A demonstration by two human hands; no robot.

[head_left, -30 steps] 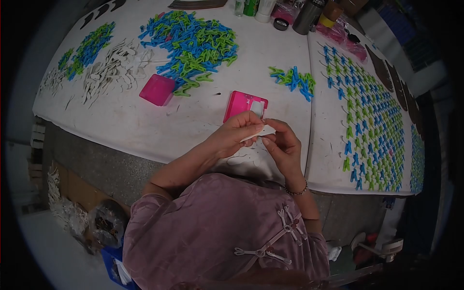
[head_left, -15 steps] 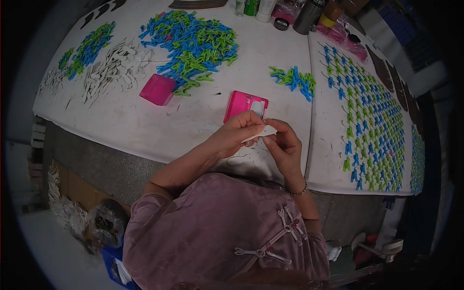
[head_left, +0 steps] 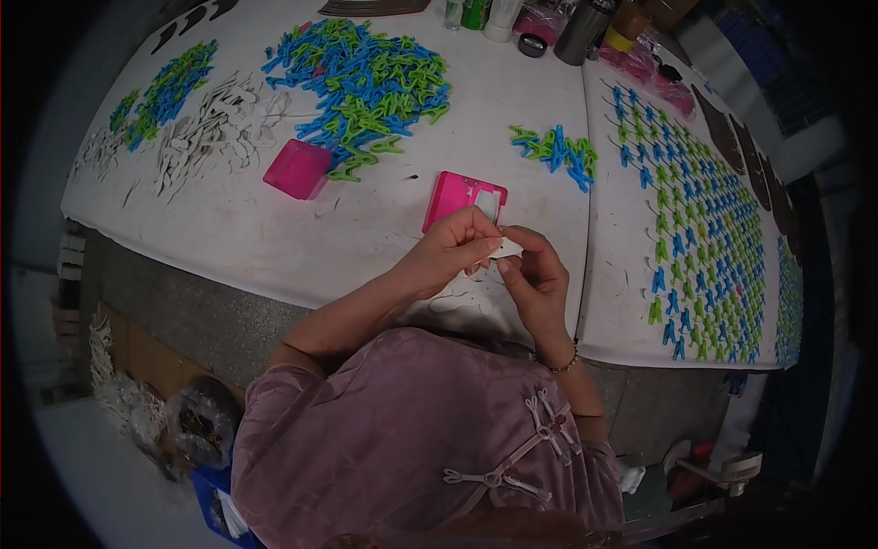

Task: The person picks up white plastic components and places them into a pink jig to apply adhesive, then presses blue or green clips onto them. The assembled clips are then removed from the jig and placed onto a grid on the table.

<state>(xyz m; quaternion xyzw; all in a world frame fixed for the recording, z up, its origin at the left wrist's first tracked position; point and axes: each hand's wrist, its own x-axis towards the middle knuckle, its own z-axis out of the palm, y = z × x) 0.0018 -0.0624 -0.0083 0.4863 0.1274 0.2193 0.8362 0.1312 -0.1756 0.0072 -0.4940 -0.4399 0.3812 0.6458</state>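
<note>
Though half-hidden, white piece point(head_left: 510, 248) seemingly rightward

Along the far edge of the surface point(head_left: 512, 101), a clear glass point(head_left: 453, 15), a green can point(head_left: 476, 14) and a whitish cup point(head_left: 500, 20) are standing close together. A dark flask point(head_left: 583, 33) is standing to their right, with a round black lid point(head_left: 532, 45) lying nearby. Beyond the flask, a brown jar point(head_left: 625, 27) is showing a yellow band, and crumpled pink plastic point(head_left: 657, 80) is spreading on the near side of it.

Below, at the left, a blue crate point(head_left: 216, 514) is holding something white. A dark round bundle point(head_left: 203, 423) is sitting just above it, seemingly wrapped in clear plastic, with brown cardboard point(head_left: 151, 352) lying nearby. Speckled grey floor point(head_left: 187, 291) is showing under the surface's edge. At the lower right, a pale appliance head point(head_left: 739, 468) is protruding, its exact kind remaining unclear.
</note>
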